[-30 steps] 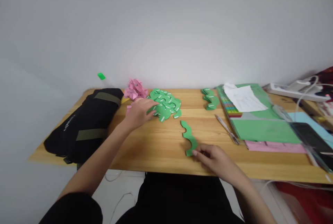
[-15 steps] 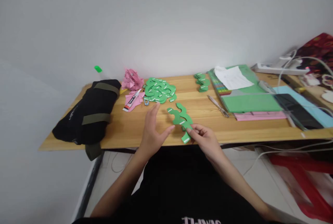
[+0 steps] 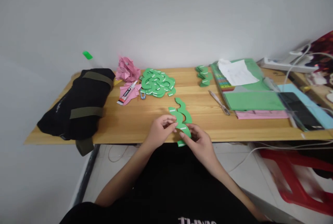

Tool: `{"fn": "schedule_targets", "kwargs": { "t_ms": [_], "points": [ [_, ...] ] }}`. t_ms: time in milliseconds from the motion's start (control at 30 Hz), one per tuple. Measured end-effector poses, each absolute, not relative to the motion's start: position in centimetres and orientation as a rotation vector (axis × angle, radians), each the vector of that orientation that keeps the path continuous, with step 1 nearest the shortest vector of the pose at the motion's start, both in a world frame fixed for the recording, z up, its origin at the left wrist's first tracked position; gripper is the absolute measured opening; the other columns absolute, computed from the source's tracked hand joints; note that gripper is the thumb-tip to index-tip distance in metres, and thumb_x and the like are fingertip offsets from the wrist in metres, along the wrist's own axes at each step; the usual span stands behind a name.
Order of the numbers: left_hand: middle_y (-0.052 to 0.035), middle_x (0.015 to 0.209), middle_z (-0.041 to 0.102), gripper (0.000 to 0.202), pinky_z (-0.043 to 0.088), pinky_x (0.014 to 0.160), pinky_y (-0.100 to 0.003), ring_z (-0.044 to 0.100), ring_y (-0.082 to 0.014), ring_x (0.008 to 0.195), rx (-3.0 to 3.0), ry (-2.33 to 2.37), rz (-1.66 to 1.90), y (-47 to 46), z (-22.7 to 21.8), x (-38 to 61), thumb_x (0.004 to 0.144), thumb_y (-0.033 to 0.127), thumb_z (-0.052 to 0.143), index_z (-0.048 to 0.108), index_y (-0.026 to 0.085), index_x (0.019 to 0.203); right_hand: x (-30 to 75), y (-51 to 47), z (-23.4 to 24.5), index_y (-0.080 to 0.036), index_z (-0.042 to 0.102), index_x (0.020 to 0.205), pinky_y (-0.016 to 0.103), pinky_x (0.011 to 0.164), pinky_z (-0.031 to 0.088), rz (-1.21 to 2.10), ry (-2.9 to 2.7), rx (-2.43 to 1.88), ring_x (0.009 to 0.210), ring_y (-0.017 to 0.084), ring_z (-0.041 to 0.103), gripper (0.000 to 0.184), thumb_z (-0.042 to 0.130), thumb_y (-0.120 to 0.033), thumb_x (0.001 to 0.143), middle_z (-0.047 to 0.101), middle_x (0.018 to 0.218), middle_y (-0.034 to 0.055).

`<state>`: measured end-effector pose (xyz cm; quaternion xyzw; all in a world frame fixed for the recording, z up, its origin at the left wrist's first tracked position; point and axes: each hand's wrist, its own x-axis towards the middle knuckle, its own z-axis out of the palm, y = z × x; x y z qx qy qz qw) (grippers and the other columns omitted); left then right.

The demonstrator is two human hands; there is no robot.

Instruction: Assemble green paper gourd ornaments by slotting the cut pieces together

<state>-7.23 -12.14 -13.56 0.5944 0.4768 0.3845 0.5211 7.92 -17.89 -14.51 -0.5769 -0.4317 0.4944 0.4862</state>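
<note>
Wavy green paper strips (image 3: 179, 117) with small white patches are held over the front edge of the table. My right hand (image 3: 201, 143) pinches their lower part between thumb and fingers. From the other side, my left hand (image 3: 162, 130) has its thumb and fingertips closed on the strip's left edge. Part of the strips is hidden behind the fingers. Beyond them lies a pile of similar green paper pieces (image 3: 157, 83). A smaller stack of wavy green pieces (image 3: 204, 75) sits at the back, right of the pile.
A black bag (image 3: 78, 104) lies at the left. Near it are crumpled pink paper (image 3: 127, 69) and a glue tube (image 3: 127, 93). To the right are a pen-like tool (image 3: 219, 102), green sheets (image 3: 255, 101), white paper (image 3: 237, 72), a dark phone (image 3: 299, 109) and a power strip (image 3: 288, 65).
My left hand has moved right and closed its fingers on the green strip. My right hand has shifted slightly, still holding the strips. The view has shifted a little.
</note>
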Motion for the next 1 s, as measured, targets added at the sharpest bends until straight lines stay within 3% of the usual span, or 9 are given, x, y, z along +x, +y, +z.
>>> {"fn": "schedule_targets", "kwargs": {
  "t_ms": [167,267,367,467,600,767,1000],
  "points": [
    [-0.0082,0.081,0.074,0.016,0.059,0.067,-0.029,0.071,-0.0172,0.069,1.636,1.154,0.873,-10.8,-13.9,-6.7,0.085,0.026,0.059,0.066,0.014,0.092,9.5,-16.7,-14.8,-0.018,0.067,0.091,0.031,0.068,0.051,1.115,-0.955,-1.467,0.071,0.018,0.064,0.035,0.074,-0.044,0.068,0.072,0.081,0.0053],
    [-0.0121,0.100,0.073,0.019,0.055,0.089,-0.042,0.069,-0.0227,0.094,1.860,1.150,0.845,-7.6,-13.5,-7.2,0.086,0.021,0.055,0.067,0.015,0.099,12.1,-15.9,-14.6,-0.019,0.065,0.092,0.027,0.059,0.050,1.113,-0.849,-1.476,0.063,0.016,0.062,0.041,0.076,-0.048,0.066,0.068,0.070,0.0019],
    [-0.0129,0.122,0.067,0.031,0.038,0.109,-0.053,0.057,-0.0267,0.120,2.102,1.004,0.736,-3.2,-13.4,-7.6,0.077,0.008,0.057,0.068,0.016,0.106,14.9,-15.4,-14.4,-0.020,0.065,0.092,0.024,0.052,0.046,1.124,-0.771,-1.493,0.056,0.012,0.057,0.040,0.079,-0.047,0.065,0.064,0.063,-0.0013],
    [-0.0118,0.119,0.068,0.036,0.041,0.106,-0.052,0.059,-0.0261,0.115,2.263,0.827,0.602,0.1,-14.0,-7.3,0.075,0.007,0.059,0.067,0.017,0.109,16.5,-14.9,-14.1,-0.020,0.067,0.093,0.023,0.052,0.045,1.206,-0.698,-1.496,0.056,0.011,0.055,0.039,0.081,-0.042,0.064,0.061,0.061,-0.0023],
    [-0.0147,0.111,0.069,0.029,0.046,0.098,-0.047,0.061,-0.0258,0.107,2.377,0.706,0.533,1.1,-14.7,-6.9,0.082,0.015,0.061,0.064,0.013,0.111,16.8,-14.3,-13.5,-0.019,0.069,0.097,0.022,0.050,0.042,1.312,-0.578,-1.499,0.052,0.010,0.052,0.042,0.083,-0.038,0.062,0.059,0.056,-0.0037],
    [-0.0140,0.103,0.068,0.027,0.050,0.088,-0.039,0.061,-0.0235,0.098,2.405,0.627,0.511,-0.4,-15.2,-7.5,0.088,0.025,0.061,0.062,0.010,0.111,17.0,-13.5,-12.6,-0.019,0.068,0.080,0.022,0.048,0.040,1.384,-0.505,-1.444,0.048,0.010,0.052,0.033,0.084,-0.038,0.058,0.057,0.052,-0.0032],
    [-0.0084,0.094,0.065,0.025,0.048,0.082,-0.036,0.059,-0.0202,0.089,2.440,0.578,0.637,-1.2,-16.1,-8.1,0.086,0.033,0.065,0.064,0.016,0.104,18.2,-13.0,-12.9,-0.018,0.064,0.068,0.019,0.040,0.034,1.162,-0.487,-1.681,0.042,0.007,0.047,0.044,0.089,-0.049,0.048,0.055,0.047,-0.0036]
  ]
}}
